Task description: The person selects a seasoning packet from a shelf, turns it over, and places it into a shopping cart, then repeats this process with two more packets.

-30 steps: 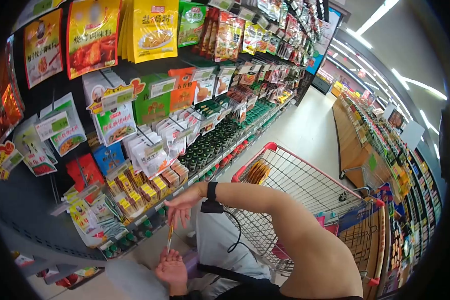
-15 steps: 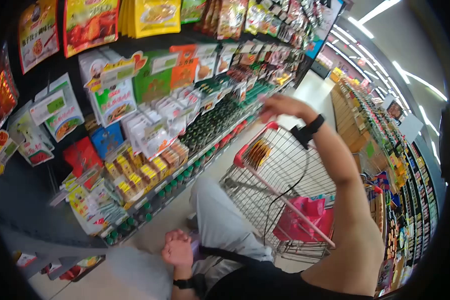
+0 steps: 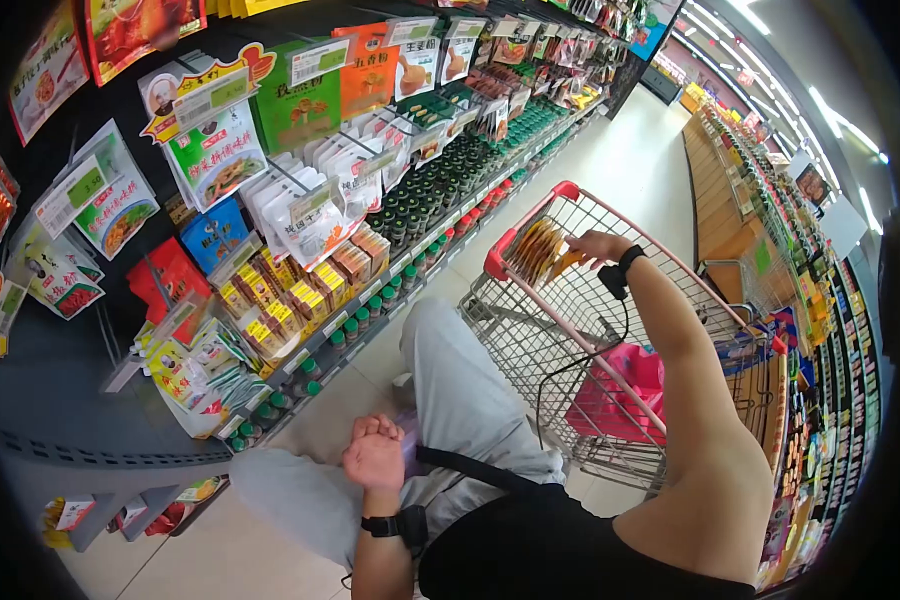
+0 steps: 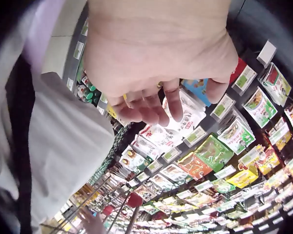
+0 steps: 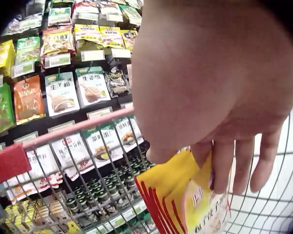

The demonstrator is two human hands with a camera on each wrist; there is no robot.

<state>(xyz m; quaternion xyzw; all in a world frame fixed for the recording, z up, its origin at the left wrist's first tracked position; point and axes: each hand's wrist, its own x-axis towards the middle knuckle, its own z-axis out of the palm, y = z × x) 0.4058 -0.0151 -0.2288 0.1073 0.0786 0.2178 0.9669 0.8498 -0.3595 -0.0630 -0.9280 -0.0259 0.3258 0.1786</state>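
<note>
the right hand (image 3: pixel 600 247) reaches over the shopping cart (image 3: pixel 498 257) and pinches a yellow packet (image 5: pixel 180 195) by its upper part, between thumb and fingers; the other fingers hang down beside it. the packet is inside the near-left end of the cart, by a stack of other packets (image 3: pixel 533 248), its printed face marked with red stripes and dark characters. whether its lower edge touches the stack, i cannot tell.

the left hand (image 3: pixel 375 455) is over the person's lap, palm up, fingers loosely curled and holding nothing, well apart from the cart. a bright pink bag (image 3: pixel 630 385) lies in the cart, nearer the person than the stack.

to the left is a shelf (image 3: pixel 330 328) with small yellow-and-brown boxes (image 3: pixel 270 300) set in rows, and dark jars (image 3: pixel 440 180) to the right of them. white packets (image 3: pixel 315 215) hang above the boxes, and a green packet (image 3: pixel 305 110) hangs just left of an orange packet (image 3: pixel 367 72).
</note>
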